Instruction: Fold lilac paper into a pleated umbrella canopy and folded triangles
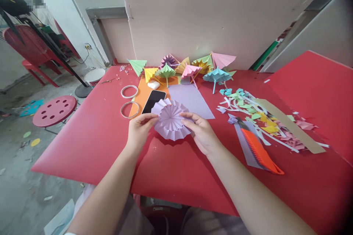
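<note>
Lilac pleated-paper rosette [171,118]: we pinch opposite sides, left hand [138,131], right hand [203,133]; apparently shaping folds; next move needs light grip.

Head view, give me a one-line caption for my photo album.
Left hand and right hand hold a pleated lilac paper rosette above a red table, with colorful paper umbrellas behind.

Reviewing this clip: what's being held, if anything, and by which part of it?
A pleated lilac paper disc: left grip at its left edge, right grip on its right side.
</note>
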`<state>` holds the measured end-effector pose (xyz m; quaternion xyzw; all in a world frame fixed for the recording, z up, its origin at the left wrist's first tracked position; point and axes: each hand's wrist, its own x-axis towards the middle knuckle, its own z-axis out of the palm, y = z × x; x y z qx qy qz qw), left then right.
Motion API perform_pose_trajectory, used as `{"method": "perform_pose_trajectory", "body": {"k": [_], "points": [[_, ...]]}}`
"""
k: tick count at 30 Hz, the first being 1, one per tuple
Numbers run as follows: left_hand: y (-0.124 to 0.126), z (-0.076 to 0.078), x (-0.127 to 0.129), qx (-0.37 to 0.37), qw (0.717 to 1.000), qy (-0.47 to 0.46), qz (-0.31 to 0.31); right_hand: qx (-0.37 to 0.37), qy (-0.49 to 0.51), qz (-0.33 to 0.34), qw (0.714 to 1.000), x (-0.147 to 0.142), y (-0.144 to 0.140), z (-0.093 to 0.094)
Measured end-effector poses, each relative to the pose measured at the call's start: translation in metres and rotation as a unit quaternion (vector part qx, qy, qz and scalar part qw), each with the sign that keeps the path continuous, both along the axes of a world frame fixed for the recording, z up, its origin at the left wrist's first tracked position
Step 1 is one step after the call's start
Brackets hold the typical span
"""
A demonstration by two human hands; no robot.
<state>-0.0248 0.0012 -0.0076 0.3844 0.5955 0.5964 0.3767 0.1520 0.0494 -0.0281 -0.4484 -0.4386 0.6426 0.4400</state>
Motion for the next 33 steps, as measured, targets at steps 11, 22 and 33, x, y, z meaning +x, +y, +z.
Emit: {"method": "perform_pose_trajectory", "body": {"k": [11,22,33], "points": [[-0.001,-0.003,0.005,-0.014,0.998,-0.046,-0.029,0.295,-0.249,-0.151,0.910,0.003,-0.006,0.004],[-0.007,-0.003,0.018,-0.031,0.992,-0.052,-0.110,0.307,-0.207,-0.007,0.929,-0.008,-0.019,0.008],[-0.007,-0.004,0.017,-0.032,0.991,-0.027,-0.127,0.214,-0.169,0.014,0.962,-0.007,-0.017,0.011]]}}
